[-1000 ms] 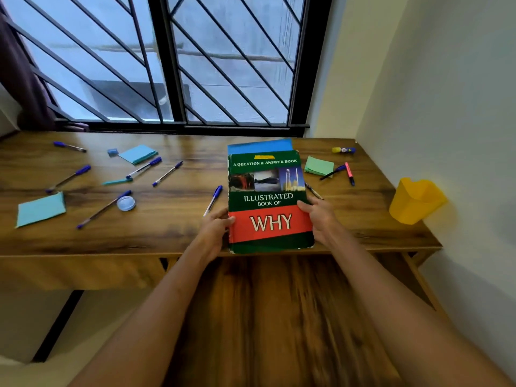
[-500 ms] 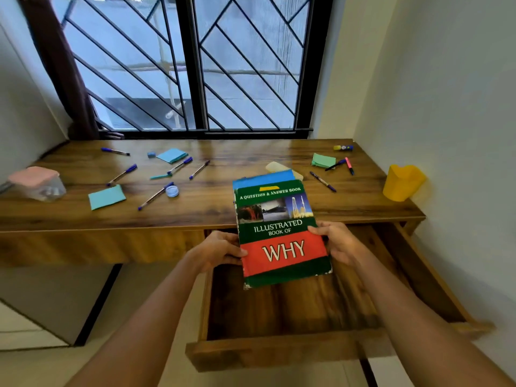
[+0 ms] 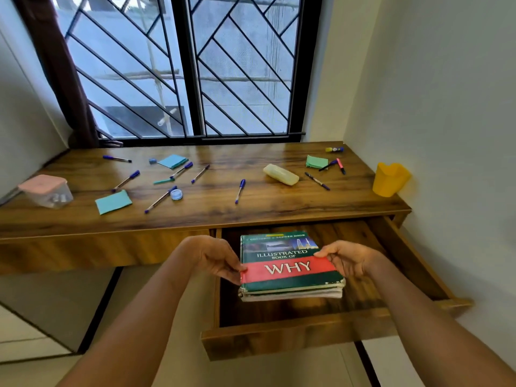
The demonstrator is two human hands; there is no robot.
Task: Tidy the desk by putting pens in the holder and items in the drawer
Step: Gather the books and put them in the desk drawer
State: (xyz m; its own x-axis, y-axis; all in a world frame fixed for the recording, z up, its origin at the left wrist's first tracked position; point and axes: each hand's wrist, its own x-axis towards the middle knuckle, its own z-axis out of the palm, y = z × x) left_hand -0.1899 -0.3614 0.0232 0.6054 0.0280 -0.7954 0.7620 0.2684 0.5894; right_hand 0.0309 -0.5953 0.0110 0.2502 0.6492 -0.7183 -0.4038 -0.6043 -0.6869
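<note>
We hold a stack of books over the open drawer of a wooden desk, our left hand clamped on the stack's left edge and our right hand on its right edge. The top book, green with a red band reading "WHY", sits level inside the drawer's outline, with thinner volumes pressed beneath it; we cannot tell whether the stack touches the drawer floor. The drawer is pulled well out below the desk's right half.

On the desktop, several pens lie scattered. One blue pen lies alone near the middle, another lies just right of a pale yellow case, and more blue pens spread across the left half. A red marker and a dark pen lie beside a green pad of notes toward the back right, with a glue stick near the wall behind them. The yellow pen holder stands upright at the desk's right edge, against the wall. Two blue note pads rest on the left half, a small round lid touching one pen's tip. A clear box with a pink lid stands at the far left edge. A barred window rises behind the desk.
</note>
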